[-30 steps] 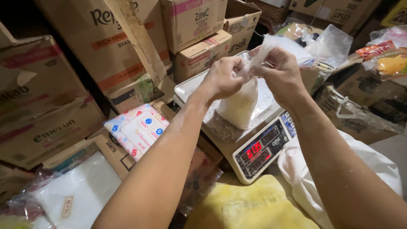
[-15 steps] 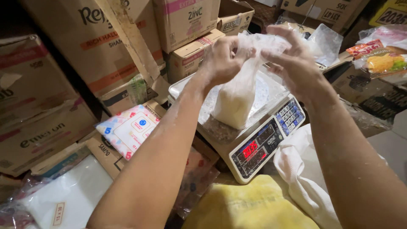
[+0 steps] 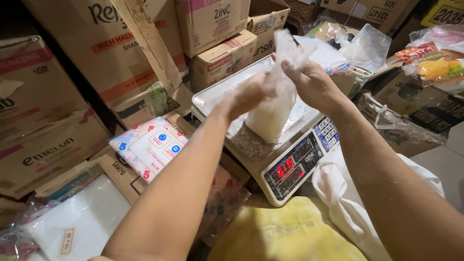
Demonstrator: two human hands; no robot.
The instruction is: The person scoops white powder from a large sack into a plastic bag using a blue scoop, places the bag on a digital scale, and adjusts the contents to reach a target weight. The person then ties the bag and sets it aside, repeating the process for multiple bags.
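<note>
A small clear plastic bag (image 3: 271, 113) of white powder or grains rests on the steel pan of a digital scale (image 3: 290, 166) with a red lit display. My left hand (image 3: 249, 94), blurred by motion, grips the bag's neck from the left. My right hand (image 3: 309, 82) pinches the twisted top of the same bag, which sticks up above my fingers. Both forearms are dusted with white powder.
Stacked cardboard boxes (image 3: 121, 53) fill the left and back. A pack with a blue and pink pattern (image 3: 147, 145) lies left of the scale. A yellow sack (image 3: 285, 232) and a white sack (image 3: 348, 198) sit below the scale. Snack packets (image 3: 435, 63) lie at right.
The bag's top has been gathered and twisted upward. My left hand dropped down to the bag's neck, and my right hand stayed high on the top. The view shifted slightly.
</note>
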